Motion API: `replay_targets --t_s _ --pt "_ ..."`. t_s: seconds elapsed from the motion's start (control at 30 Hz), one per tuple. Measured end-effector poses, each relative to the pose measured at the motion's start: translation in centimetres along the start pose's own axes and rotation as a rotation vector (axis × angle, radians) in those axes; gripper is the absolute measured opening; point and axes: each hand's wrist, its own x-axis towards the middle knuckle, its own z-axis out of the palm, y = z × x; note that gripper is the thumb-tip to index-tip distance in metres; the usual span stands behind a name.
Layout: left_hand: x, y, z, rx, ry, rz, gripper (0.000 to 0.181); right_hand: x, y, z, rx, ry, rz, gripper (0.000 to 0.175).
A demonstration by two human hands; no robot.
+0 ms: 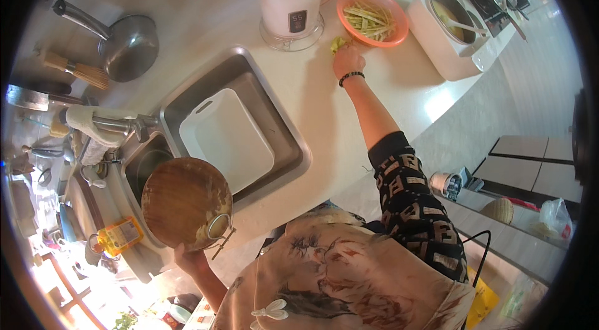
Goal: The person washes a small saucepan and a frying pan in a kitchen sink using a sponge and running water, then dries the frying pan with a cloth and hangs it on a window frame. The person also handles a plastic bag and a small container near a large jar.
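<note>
My left hand grips the lower edge of a round wooden cutting board. The board is held up over the near side of the sink, its face toward me, with a metal hanging ring at its rim. On the countertop, my right hand is closed around a small yellow-green piece, apparently vegetable, which pokes out past the fingers. Just beyond that hand stands an orange plastic bowl of pale green vegetable strips.
A white plastic basin lies in the stainless steel sink. Behind are a white electric kettle and a rice cooker with its lid up. A saucepan and bamboo brush hang beyond the faucet.
</note>
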Motion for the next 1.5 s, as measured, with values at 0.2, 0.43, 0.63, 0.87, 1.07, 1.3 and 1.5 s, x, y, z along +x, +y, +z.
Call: replay_targets --t_s 0.2,0.43,0.63,0.87,1.07,1.3,1.5 --pt "1.9 0.0 -0.4 0.034 -0.067 0.011 0.069 -12.8 6.1 -2.7 0.450 0.158 -0.323 0.027" --pt "2.6 1.7 -2.0 -0.016 -0.100 -0.025 0.069 -13.0 25.5 -3.3 0.627 0.370 0.098 0.040" --pt "3.6 2.5 -3.4 0.016 -0.109 -0.060 0.066 -23.2 6.6 2.8 0.388 0.254 -0.355 0.054" --pt "3.5 3.5 -3.5 -0.040 -0.171 -0.041 0.063 -23.7 -6.6 4.8 0.953 0.020 -0.475 0.057" --pt "1.7 4.8 -7.0 -0.075 -0.118 0.013 0.067 -7.0 7.8 4.3 0.574 0.451 -0.146 0.041" --pt "0.3 4.8 -8.3 -0.115 0.010 0.029 0.068 -12.0 -4.2 7.0 0.482 0.289 -0.748 0.061" --pt "0.4 4.0 -7.6 -0.120 0.028 0.033 0.064 -23.4 -12.7 4.9 0.745 -0.304 -0.827 0.053"
